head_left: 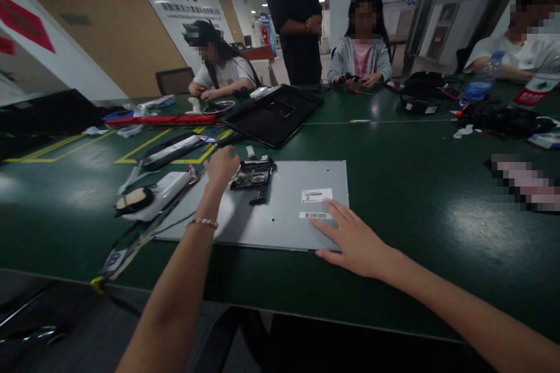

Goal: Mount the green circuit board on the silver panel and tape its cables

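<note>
A flat grey metal panel point(284, 233), like the back of a display, lies on the table before me. On its upper part sits a green circuit board in a black frame point(254, 178). My left hand point(222, 164) is closed beside the board's left side; what its fingers hold, if anything, is hidden. My right hand point(350, 236) rests with fingers spread on the panel's right edge. Its fingertips are by two white labels, the upper one point(317, 195) and a barcode strip point(315, 215).
Left of the panel are a white device point(168, 189) and cables point(131, 245). Beyond it lie a black monitor casing point(275, 113) and a red strip point(166, 120). A bottle point(483, 78) and a pixelated pinkish item point(527, 183) are to the right. Several people are across the table.
</note>
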`<state>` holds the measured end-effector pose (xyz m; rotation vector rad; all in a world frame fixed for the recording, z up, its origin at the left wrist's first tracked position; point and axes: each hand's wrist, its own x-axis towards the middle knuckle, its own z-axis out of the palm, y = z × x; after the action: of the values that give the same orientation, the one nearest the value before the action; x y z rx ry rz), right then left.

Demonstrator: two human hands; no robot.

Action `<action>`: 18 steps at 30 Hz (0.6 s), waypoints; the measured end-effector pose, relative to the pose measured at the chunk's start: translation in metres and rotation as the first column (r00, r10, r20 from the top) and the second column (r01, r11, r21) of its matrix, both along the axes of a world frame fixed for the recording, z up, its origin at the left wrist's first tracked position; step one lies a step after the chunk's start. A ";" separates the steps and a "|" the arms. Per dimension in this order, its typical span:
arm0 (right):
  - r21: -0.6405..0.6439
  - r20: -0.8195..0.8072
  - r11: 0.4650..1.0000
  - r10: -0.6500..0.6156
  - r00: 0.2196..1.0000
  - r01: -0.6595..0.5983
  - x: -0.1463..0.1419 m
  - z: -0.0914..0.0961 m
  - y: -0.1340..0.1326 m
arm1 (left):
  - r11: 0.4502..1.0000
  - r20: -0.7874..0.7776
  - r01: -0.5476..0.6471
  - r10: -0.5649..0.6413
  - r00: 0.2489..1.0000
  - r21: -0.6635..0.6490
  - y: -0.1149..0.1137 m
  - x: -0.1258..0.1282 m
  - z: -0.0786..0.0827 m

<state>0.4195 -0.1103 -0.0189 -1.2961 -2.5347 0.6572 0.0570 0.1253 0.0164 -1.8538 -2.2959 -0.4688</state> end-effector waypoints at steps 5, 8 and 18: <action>-0.015 0.007 1.000 0.008 1.000 -0.008 0.006 0.002 0.000 | 0.986 0.102 -0.083 0.099 0.990 -0.146 -0.019 -0.051 -0.004; -0.042 -0.002 0.999 0.016 1.000 -0.016 0.010 0.003 -0.002 | 0.975 0.110 -0.112 0.135 0.985 -0.192 -0.024 -0.068 -0.012; -0.326 -0.454 0.906 -0.402 0.796 0.271 0.032 0.002 0.020 | 0.986 0.172 -0.092 0.115 0.978 -0.136 -0.024 -0.086 -0.022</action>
<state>0.4520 -0.0904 -0.0174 -1.3766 -1.7753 1.0877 -0.0286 0.1008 -0.0058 -1.8025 -2.5833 -0.5045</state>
